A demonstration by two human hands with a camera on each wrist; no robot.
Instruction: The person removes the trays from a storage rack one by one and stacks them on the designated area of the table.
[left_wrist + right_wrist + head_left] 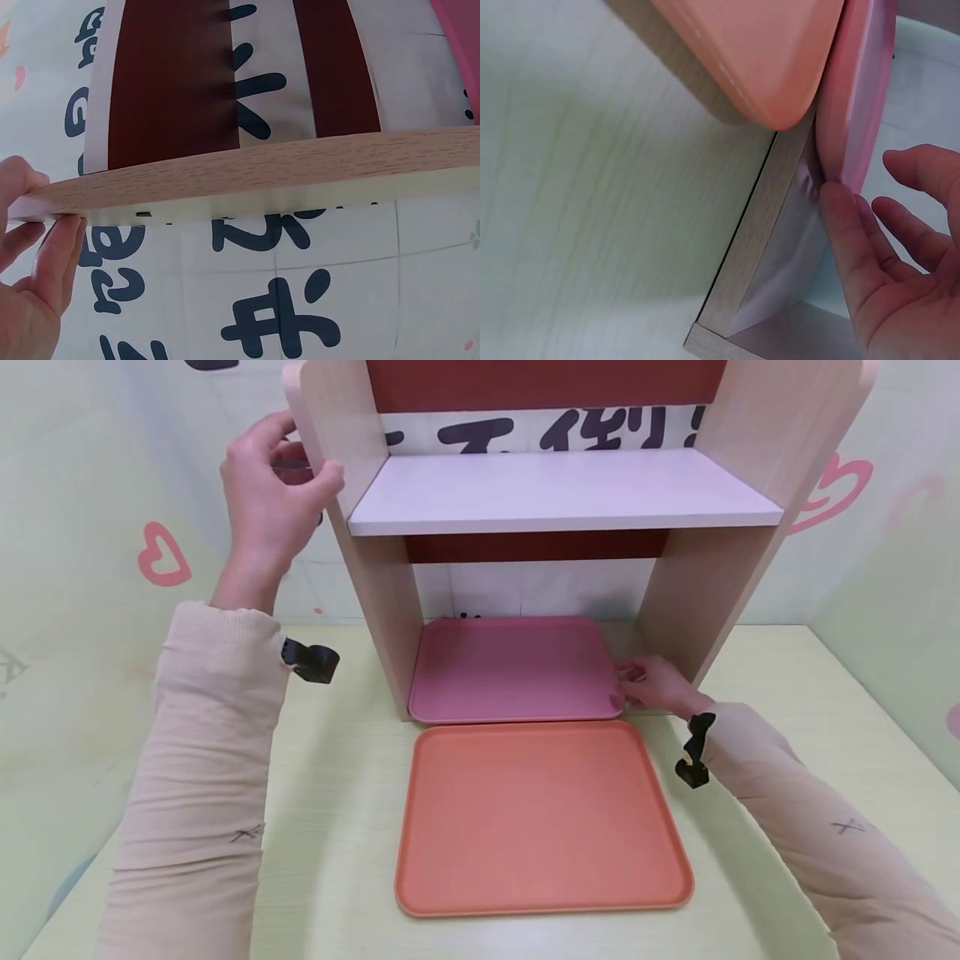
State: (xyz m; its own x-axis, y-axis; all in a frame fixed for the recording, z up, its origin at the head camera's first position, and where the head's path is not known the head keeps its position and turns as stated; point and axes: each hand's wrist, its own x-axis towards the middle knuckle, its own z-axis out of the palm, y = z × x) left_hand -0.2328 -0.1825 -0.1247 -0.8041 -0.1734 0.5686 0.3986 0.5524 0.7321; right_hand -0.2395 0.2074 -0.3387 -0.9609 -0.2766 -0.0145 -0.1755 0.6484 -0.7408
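Observation:
A pink tray (517,668) lies in the bottom compartment of a wooden desktop shelf (540,518). My right hand (660,685) is at the tray's right side; in the right wrist view its fingertips (838,196) touch the tray's edge, while the thumb stands apart from it. Up on the left, my left hand (273,497) holds the front edge of the shelf's left side panel (262,165), with the thumb on one face and fingers on the other. An orange tray (540,818) lies on the table in front of the shelf, close to the pink one.
The pale table (330,827) extends around the shelf and trays. A white board (562,489) forms the middle level, and dark red strips (540,545) cross the back. Behind stands a wall covering with pink hearts (163,556) and dark lettering.

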